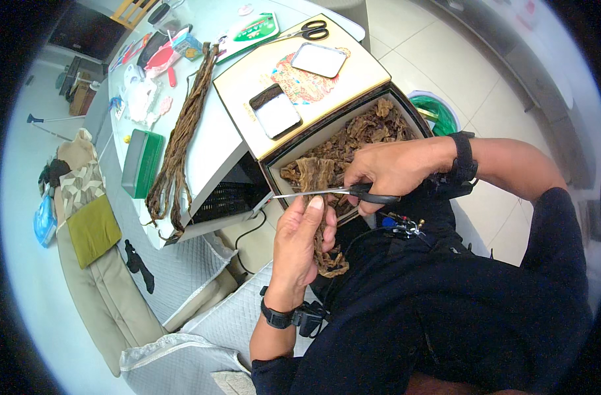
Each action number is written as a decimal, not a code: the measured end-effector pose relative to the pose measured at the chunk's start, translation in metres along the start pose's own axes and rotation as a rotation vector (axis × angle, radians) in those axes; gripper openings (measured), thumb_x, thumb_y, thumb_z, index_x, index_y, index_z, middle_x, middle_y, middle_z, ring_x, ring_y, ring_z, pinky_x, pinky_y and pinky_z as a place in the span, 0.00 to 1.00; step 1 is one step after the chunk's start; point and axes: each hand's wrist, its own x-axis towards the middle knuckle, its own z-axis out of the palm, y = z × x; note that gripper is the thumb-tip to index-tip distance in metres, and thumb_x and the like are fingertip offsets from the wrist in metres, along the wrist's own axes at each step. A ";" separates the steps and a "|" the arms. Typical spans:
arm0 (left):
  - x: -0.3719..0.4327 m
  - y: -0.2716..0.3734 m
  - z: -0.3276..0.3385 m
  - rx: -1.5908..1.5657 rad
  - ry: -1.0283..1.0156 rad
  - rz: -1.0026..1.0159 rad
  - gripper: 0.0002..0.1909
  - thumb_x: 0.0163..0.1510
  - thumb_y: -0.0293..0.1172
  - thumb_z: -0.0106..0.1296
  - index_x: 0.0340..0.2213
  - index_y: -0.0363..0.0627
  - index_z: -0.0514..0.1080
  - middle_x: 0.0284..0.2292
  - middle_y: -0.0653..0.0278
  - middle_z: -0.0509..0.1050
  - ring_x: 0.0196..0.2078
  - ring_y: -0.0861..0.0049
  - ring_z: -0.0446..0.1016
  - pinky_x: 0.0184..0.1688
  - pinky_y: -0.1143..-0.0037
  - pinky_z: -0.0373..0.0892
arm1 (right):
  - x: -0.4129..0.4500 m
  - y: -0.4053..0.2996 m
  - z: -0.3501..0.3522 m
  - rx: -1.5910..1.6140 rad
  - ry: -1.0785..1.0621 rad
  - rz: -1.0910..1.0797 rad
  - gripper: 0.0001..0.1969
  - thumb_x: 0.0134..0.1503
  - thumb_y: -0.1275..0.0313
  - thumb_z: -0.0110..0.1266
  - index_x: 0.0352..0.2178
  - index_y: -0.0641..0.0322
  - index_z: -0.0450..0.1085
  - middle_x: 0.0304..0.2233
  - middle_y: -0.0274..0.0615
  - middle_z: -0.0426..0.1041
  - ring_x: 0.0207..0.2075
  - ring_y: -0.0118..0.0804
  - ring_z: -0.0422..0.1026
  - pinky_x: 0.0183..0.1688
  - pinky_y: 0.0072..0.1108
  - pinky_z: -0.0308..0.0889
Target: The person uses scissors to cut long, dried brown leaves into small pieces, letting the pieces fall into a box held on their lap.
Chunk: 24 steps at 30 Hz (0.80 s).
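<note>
My left hand point(305, 227) grips a strip of dried brown leaf point(316, 173), likely tobacco, whose upper end spreads above the thumb and whose crumpled tail hangs below the palm. Black-handled scissors point(374, 194) are in my right hand point(394, 165), their blades lying across the leaf just above my left fingertips. Behind both hands, an open box point(276, 185) holds many cut brown leaf pieces point(359, 131). On its pale, folded-back lid point(241, 89) rest a small tin point(276, 113) with dark shreds at one end and a white tin lid point(319, 59).
A bundle of long dried leaves point(187, 133) lies on the white table point(216, 153) beside a green case point(142, 160). A second pair of scissors point(308, 32) rests at the lid's far edge. A green-lined bin point(436, 113) stands on the floor. Left is a sofa point(108, 296).
</note>
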 end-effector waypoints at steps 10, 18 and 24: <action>-0.002 0.002 -0.004 0.003 -0.005 -0.003 0.17 0.72 0.44 0.43 0.46 0.41 0.70 0.29 0.68 0.72 0.24 0.87 0.66 0.23 0.85 0.61 | -0.004 0.007 0.000 0.124 0.002 -0.061 0.13 0.52 0.68 0.63 0.33 0.70 0.77 0.19 0.39 0.76 0.21 0.27 0.72 0.26 0.24 0.66; 0.004 0.006 -0.003 -0.009 0.019 -0.028 0.16 0.72 0.42 0.43 0.43 0.40 0.70 0.27 0.67 0.72 0.22 0.87 0.66 0.21 0.85 0.61 | 0.000 -0.005 -0.007 0.173 -0.056 0.088 0.20 0.53 0.61 0.67 0.36 0.71 0.76 0.21 0.39 0.76 0.22 0.29 0.72 0.27 0.23 0.67; 0.004 0.005 0.005 0.062 0.028 -0.019 0.15 0.72 0.41 0.43 0.41 0.42 0.71 0.27 0.69 0.72 0.22 0.87 0.66 0.21 0.85 0.61 | 0.002 -0.018 -0.013 -0.034 -0.056 0.054 0.24 0.52 0.56 0.66 0.36 0.73 0.76 0.22 0.44 0.75 0.25 0.35 0.73 0.29 0.28 0.67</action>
